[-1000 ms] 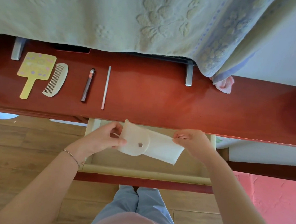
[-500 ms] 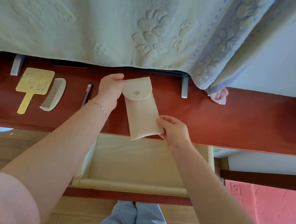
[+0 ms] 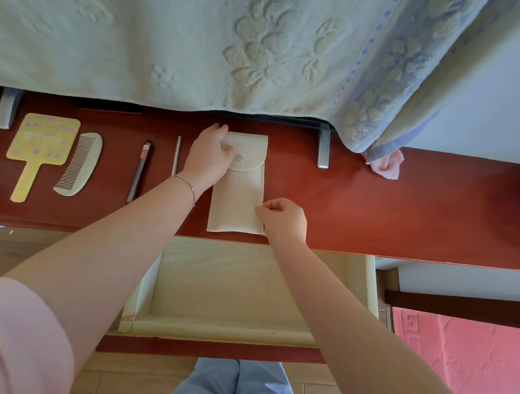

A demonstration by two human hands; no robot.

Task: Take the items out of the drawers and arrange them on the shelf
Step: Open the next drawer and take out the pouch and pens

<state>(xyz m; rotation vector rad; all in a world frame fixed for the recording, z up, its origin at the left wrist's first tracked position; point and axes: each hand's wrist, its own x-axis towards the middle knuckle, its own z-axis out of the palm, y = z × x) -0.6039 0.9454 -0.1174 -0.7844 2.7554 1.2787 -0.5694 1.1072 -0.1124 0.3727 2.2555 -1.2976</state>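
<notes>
The cream pouch (image 3: 238,191), held up in the air half a second ago, now lies flat on the red shelf (image 3: 409,211) above the open drawer (image 3: 243,290). The left hand (image 3: 208,157) presses its flap with loose fingers; the right hand (image 3: 283,219) pinches its lower corner.

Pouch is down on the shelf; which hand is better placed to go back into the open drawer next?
Likely the right hand: it pinches the pouch's near corner beside the drawer. The left hand rests on the flap, farther back.
</notes>
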